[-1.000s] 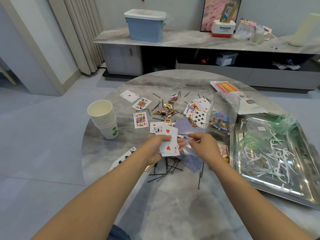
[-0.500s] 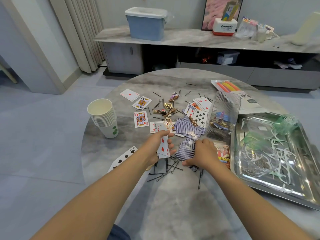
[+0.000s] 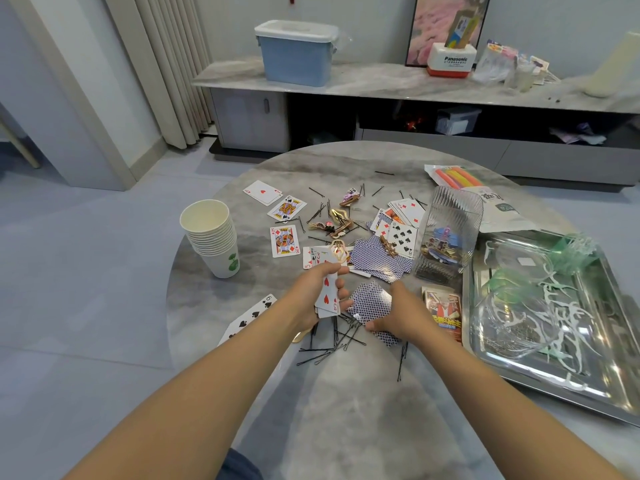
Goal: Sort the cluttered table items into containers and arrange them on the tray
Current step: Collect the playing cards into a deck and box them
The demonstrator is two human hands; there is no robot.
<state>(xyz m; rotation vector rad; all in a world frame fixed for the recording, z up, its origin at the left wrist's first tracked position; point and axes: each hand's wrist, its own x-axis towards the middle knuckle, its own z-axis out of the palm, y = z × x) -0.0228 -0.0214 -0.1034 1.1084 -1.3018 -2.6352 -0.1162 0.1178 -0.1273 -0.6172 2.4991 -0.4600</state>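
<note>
My left hand (image 3: 317, 292) grips a small stack of playing cards (image 3: 328, 296) with a three of hearts on top, held above the round marble table (image 3: 363, 410). Just to its right, my right hand (image 3: 403, 315) pinches a few face-down blue-backed cards (image 3: 369, 301) lying on the table. More loose cards (image 3: 284, 240) and black hairpins (image 3: 332, 344) lie scattered around. A clear ribbed container (image 3: 450, 233) holding hair clips stands right of the cards. The steel tray (image 3: 588, 386) at the right carries a glass bowl (image 3: 512, 323) and white floss picks.
A stack of paper cups (image 3: 211, 233) stands at the table's left. A card box (image 3: 445, 313) lies beside the tray. Gold hair clips (image 3: 337, 220) sit mid-table, a packet of coloured sticks (image 3: 457, 178) at the far right. A sideboard with a blue bin (image 3: 296, 53) stands behind.
My right hand dropped from beside the held stack down to the face-down cards on the table. My left hand turned its stack more upright and stayed in place.
</note>
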